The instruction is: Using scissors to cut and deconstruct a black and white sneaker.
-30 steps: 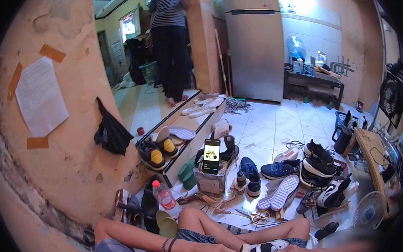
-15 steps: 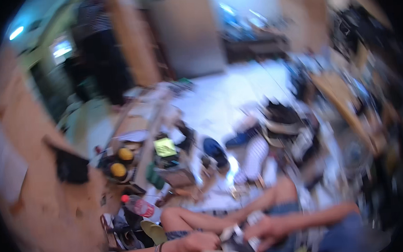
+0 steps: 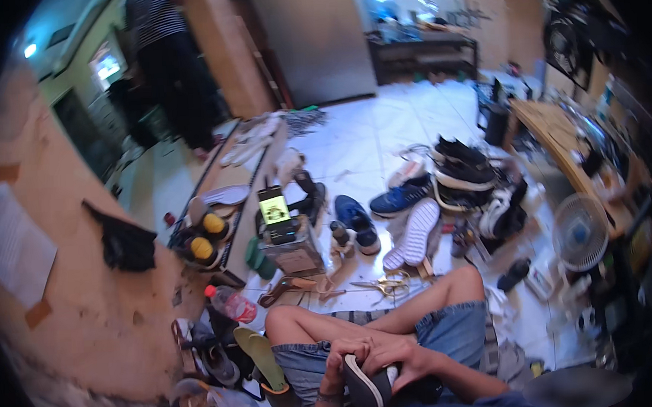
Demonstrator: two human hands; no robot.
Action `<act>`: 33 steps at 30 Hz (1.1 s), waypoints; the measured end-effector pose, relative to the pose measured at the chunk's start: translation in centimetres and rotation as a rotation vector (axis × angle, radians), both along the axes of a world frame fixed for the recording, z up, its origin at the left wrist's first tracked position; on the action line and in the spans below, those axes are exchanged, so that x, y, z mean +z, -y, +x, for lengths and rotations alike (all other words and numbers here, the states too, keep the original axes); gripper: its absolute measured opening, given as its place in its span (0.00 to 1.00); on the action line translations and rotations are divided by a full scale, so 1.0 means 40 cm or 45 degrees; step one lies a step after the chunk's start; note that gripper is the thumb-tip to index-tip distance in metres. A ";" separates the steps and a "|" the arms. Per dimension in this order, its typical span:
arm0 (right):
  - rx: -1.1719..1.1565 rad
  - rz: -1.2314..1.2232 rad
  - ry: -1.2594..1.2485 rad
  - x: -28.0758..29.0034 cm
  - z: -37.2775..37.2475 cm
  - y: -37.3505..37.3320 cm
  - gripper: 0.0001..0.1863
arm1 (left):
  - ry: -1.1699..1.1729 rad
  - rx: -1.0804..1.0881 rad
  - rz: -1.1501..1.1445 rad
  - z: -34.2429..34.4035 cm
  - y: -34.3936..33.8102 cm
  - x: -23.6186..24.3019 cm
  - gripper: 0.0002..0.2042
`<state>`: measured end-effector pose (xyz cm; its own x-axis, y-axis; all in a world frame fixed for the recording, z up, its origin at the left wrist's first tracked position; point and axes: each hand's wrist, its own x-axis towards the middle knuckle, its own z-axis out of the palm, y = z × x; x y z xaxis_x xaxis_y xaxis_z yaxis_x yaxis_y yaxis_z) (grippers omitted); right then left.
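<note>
black shoe, gripped between left hand, right hand

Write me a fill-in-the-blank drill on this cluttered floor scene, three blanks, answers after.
1. Both hands, the left hand and the right hand, hold a dark ____ with a white sole edge.
2. The bottle lying near the wall has a ____ cap.
3. The scissors lie on the ____, in front of the person's knees.

Missing words: shoe; red; floor

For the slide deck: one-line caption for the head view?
Seated on a cluttered floor, left hand and right hand grip a dark shoe on the lap.
</note>
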<state>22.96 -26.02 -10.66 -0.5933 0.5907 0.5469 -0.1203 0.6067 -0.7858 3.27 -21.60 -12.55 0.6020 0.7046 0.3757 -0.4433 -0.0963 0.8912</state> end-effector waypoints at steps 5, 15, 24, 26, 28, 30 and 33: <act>0.309 -0.247 -0.179 0.032 -0.007 -0.004 0.35 | 0.103 0.128 0.202 -0.029 0.006 0.063 0.35; 0.294 0.489 0.307 0.362 -0.036 -0.045 0.27 | 0.561 0.064 0.690 -0.038 -0.039 0.304 0.29; -0.132 0.600 0.244 0.369 -0.175 0.043 0.21 | 0.967 0.186 0.367 -0.144 0.021 0.342 0.20; -0.173 0.546 0.177 0.338 -0.193 0.052 0.21 | 0.958 0.200 0.364 -0.156 0.018 0.328 0.20; -0.243 0.483 0.102 0.339 -0.216 0.059 0.19 | 1.124 0.215 0.212 -0.166 0.008 0.303 0.19; -0.298 0.427 0.092 0.312 -0.216 0.066 0.21 | 1.140 0.212 0.163 -0.165 -0.002 0.291 0.19; -0.370 0.409 0.041 0.280 -0.228 0.078 0.22 | 1.150 0.212 0.091 -0.167 -0.012 0.274 0.20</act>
<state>13.84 -29.13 0.53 -0.4474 0.5385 0.7140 0.1130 0.8261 -0.5521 -3.42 -21.13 -1.59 -0.0488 0.7127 0.6998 -0.9433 -0.2632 0.2023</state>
